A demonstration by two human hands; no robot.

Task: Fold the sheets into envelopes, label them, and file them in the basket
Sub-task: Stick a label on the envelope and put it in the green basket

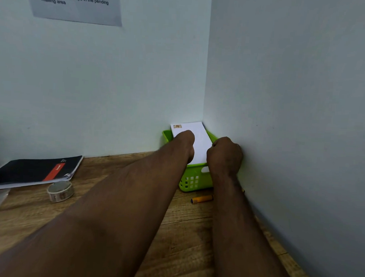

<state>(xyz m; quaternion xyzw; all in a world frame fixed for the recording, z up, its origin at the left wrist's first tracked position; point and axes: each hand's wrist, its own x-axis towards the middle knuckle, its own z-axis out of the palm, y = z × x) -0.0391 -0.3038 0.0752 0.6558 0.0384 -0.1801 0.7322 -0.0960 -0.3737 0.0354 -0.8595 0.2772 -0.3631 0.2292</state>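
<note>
A green plastic basket [193,180] sits in the corner where the two white walls meet. A white envelope [200,142] with a small brown stamp at its far left corner stands tilted in the basket, leaning back toward the wall. My left hand [185,142] rests against the envelope's left side, fingers curled down out of sight. My right hand [224,155] is closed at the envelope's right edge, over the basket's near right rim. Whether either hand actually grips the envelope is hidden.
An orange pen with a blue tip [202,199] lies on the wooden table [185,243] in front of the basket. A roll of patterned tape [60,190] and a black notebook [33,171] lie at the left. A printed instruction sheet [76,4] hangs on the wall.
</note>
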